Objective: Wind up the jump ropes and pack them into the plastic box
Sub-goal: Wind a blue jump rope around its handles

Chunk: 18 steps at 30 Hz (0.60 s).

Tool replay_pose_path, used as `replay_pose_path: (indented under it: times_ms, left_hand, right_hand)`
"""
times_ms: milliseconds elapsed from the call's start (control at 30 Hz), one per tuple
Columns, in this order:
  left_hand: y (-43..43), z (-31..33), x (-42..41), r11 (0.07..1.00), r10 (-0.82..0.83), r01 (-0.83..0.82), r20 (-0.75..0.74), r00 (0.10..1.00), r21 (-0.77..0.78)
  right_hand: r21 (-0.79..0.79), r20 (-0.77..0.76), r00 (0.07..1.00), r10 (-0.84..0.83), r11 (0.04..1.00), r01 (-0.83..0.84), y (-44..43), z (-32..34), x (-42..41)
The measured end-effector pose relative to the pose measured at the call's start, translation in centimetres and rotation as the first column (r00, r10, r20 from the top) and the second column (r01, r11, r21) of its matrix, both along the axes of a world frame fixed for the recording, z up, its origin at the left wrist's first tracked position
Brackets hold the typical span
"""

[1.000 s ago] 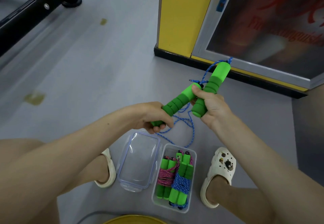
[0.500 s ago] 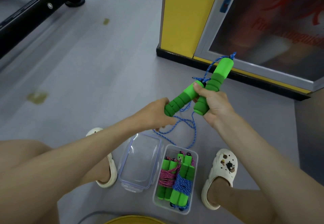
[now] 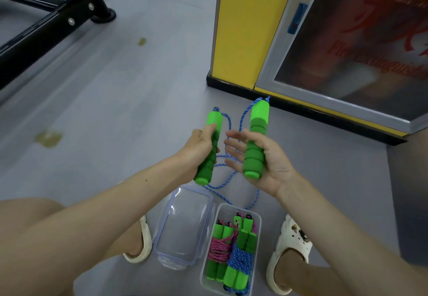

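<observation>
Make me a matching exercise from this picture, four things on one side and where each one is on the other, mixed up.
Things:
1. pink rope
2. lid
3. left hand
4. right hand

Places or states:
A. open palm, handle resting on it
B. wound up inside the box
C. flat on the floor left of the box
D. closed around a handle

Pairs: 1-B, 2-C, 3-D, 4-A
</observation>
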<state>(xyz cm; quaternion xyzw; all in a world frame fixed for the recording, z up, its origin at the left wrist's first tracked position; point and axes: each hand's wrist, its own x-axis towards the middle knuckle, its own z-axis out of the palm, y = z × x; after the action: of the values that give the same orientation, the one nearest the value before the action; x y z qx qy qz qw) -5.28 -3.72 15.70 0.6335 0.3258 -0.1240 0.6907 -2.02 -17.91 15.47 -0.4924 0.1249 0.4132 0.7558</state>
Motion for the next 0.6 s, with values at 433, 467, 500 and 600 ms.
replay_pose_path:
  times_ms: [433,467,500,600]
  left_hand:
    - [-1.2,0.2,-0.6,0.913,-0.406,0.406,0.151,0.901,0.031]
    - [-1.2,0.0,-0.6,0.903,-0.426,0.428,0.158,0.891,0.020]
    - [-1.1,-0.1,-0.6,0.901,-0.425,0.434,0.175,0.888,-0.014]
    - [-0.6,0.5,-0.5,0.899,-0.385,0.413,0.190,0.903,-0.145]
  right_hand:
    - [-0.170,0.123,0.985,-0.118,0.976,0.138,1.0,-0.9,-0.6]
    - [-0.176,0.123,0.987,-0.100,0.977,0.121,1.0,-1.0,-0.7]
    - [-0.168,0.109,0.990,-0.093,0.979,0.111,0.9,-1.0,-0.7]
    - [-0.089,0.013,0.990,-0.139,0.986,0.140,0.3,-0.6,-0.1]
